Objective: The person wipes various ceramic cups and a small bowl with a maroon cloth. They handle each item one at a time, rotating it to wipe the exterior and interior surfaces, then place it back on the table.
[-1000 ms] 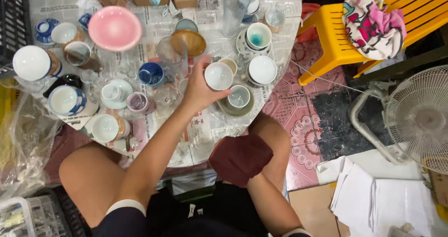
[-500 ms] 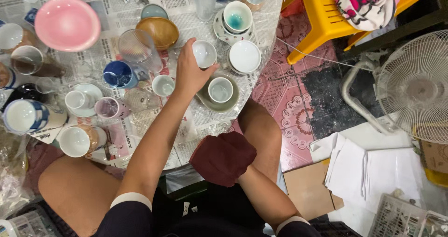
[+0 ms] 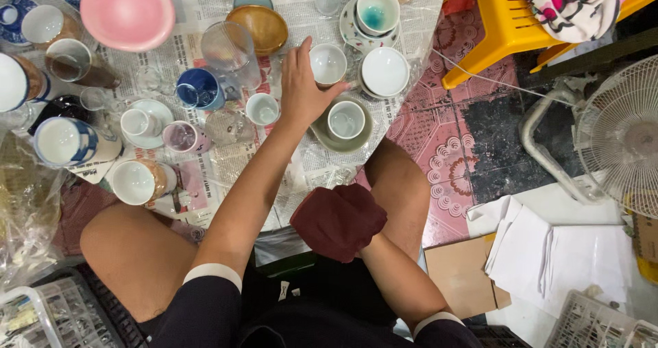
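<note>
My left hand [image 3: 300, 91] reaches out over the newspaper-covered table [image 3: 205, 8] and grips a small white cup [image 3: 327, 63], thumb on its near side and fingers on its left. Just below it a white cup [image 3: 346, 120] sits on a grey-green saucer [image 3: 322, 132]. To the right lies a white bowl [image 3: 384, 70]. My right hand is hidden inside a maroon cloth [image 3: 339, 221], bunched over my lap between my knees.
Many cups, glasses and bowls crowd the table: a pink bowl [image 3: 126, 10], a brown bowl [image 3: 257, 27], a blue mug [image 3: 199, 89], a clear glass [image 3: 229, 46]. A yellow plastic stool [image 3: 500, 26], a white fan [image 3: 624, 135] and paper sheets [image 3: 548, 245] are on the right.
My left hand has carried the white cup a little farther away from me, past the saucer. The view has shifted closer to the table. The cloth hand stays in my lap.
</note>
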